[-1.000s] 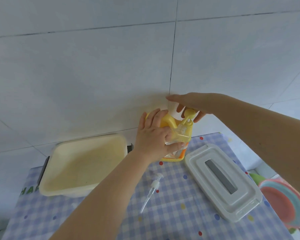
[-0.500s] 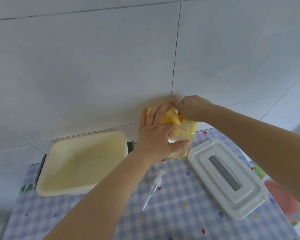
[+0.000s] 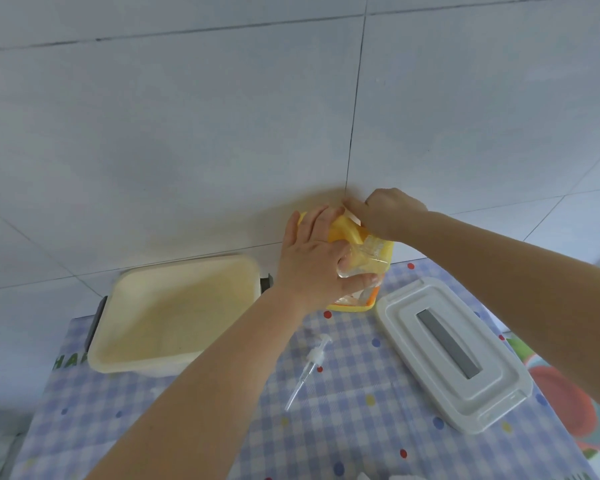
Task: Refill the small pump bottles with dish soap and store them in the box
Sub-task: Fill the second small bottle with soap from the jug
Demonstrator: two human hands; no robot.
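Note:
A yellow dish soap jug [image 3: 383, 252] stands at the table's far edge against the tiled wall. My left hand [image 3: 314, 261] wraps a small clear bottle [image 3: 359, 275] and holds it against the jug's front, just under the pump spout. My right hand [image 3: 390, 213] is closed over the jug's pump top. The small bottle's white pump head with its tube [image 3: 309, 370] lies loose on the checked tablecloth. The cream storage box [image 3: 174, 313] sits open to the left, with nothing visible inside.
The box's white lid with a grey handle [image 3: 447, 351] lies upside up on the right of the table. Coloured plates or bowls [image 3: 565, 400] sit beyond the table's right edge. The tiled wall is close behind the jug.
My right hand went from hovering open above the pump to closed down on it. The left hand kept the small bottle at the jug. The view shifted slightly.

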